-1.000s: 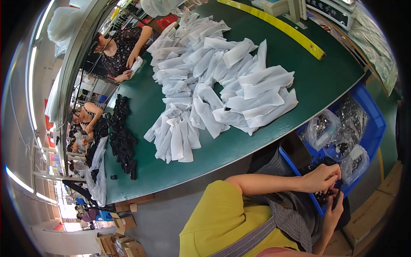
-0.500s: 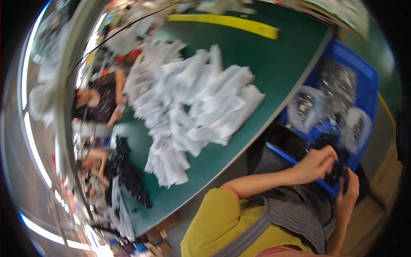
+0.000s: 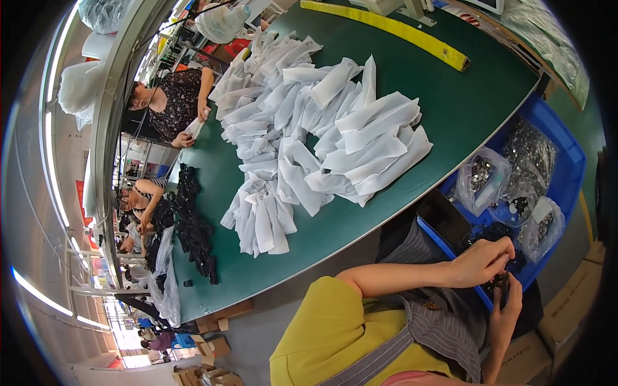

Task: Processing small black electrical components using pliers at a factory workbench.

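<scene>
My left hand (image 3: 479, 262) is over the near end of a blue plastic bin (image 3: 575, 151), its fingertips bent together in a pinch. What lies in that pinch is too small to make out. Just below it, my right hand (image 3: 508, 305) has its fingers closed round a small dark part (image 3: 497, 283), whose shape is mostly hidden. Both hands nearly touch at this part. Loose black pieces (image 3: 492, 233) lie in the bin beside my left hand. Clear bags of small shiny metal parts, one bag (image 3: 481, 179) open, sit farther up in it.
A black tray (image 3: 444, 219) rests at the bin's left edge. The green table (image 3: 360, 226) bears a heap of white wrapped packets (image 3: 380, 145), a yellow strip (image 3: 393, 29) and black items (image 3: 193, 225). Two people work across it. Cardboard boxes (image 3: 570, 302) stand at the right.
The view has shifted, so the table and bin sit farther right and the picture is sharper. My hands have come closer together, my right hand now directly below my left.
</scene>
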`<action>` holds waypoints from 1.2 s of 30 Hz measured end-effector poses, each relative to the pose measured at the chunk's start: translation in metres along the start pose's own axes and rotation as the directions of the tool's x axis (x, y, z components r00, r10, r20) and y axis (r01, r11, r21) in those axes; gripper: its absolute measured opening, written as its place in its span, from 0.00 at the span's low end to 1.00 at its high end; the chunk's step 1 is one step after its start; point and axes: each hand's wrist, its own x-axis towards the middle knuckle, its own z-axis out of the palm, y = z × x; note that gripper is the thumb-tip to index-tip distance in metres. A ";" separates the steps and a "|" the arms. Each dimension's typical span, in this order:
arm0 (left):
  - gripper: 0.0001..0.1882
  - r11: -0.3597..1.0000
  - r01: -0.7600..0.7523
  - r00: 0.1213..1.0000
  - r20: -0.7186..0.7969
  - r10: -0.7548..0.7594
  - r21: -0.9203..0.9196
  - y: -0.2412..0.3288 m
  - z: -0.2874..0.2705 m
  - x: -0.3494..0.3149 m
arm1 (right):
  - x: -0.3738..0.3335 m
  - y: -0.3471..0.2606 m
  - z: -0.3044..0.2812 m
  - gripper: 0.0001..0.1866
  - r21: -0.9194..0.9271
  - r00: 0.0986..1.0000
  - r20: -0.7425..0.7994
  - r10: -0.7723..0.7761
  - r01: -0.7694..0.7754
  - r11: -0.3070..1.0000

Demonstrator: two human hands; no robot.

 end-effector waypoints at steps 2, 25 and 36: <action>0.04 0.997 -0.040 0.999 -0.014 0.041 0.060 -0.007 0.000 -0.001 | 0.000 -0.002 0.000 0.16 0.020 1.000 -0.015 -0.003 0.003 1.000; 0.05 0.998 -0.058 0.996 -0.061 0.060 0.027 -0.014 -0.016 -0.022 | 0.005 -0.006 0.018 0.16 0.025 0.997 0.055 0.049 -0.050 0.998; 0.05 0.999 -0.041 0.989 -0.142 0.040 -0.010 -0.006 -0.030 -0.039 | 0.010 -0.017 0.022 0.17 -0.036 0.996 0.065 -0.056 0.058 0.998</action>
